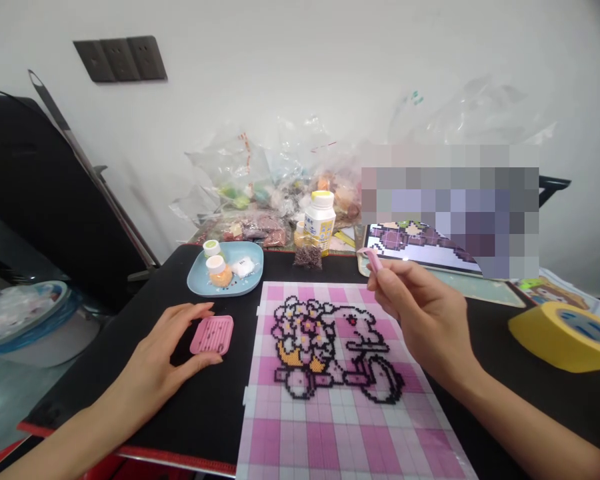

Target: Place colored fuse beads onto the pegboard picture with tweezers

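Observation:
My left hand [167, 353] has its thumb and fingers curved round a small pink ribbed bead tray [211, 335] on the black table. A few dark beads lie in the tray's grooves. My right hand [423, 313] is closed on pink tweezers [373, 260], raised above the upper right of the pegboard; their bent tip points left. On the pegboard [300, 433], over a pink and white check, a bead picture [330, 350] shows an animal on a tricycle with a load of flowers, outlined in black with some orange and yellow.
A blue plate [197, 280] holds two small jars and a white packet. Behind the pegboard are a bag of dark beads [308, 257], a white bottle [320, 220] and plastic bags [250, 180]. A tablet [420, 250] and yellow tape roll [555, 337] are rightward; a bin [50, 333] stands left.

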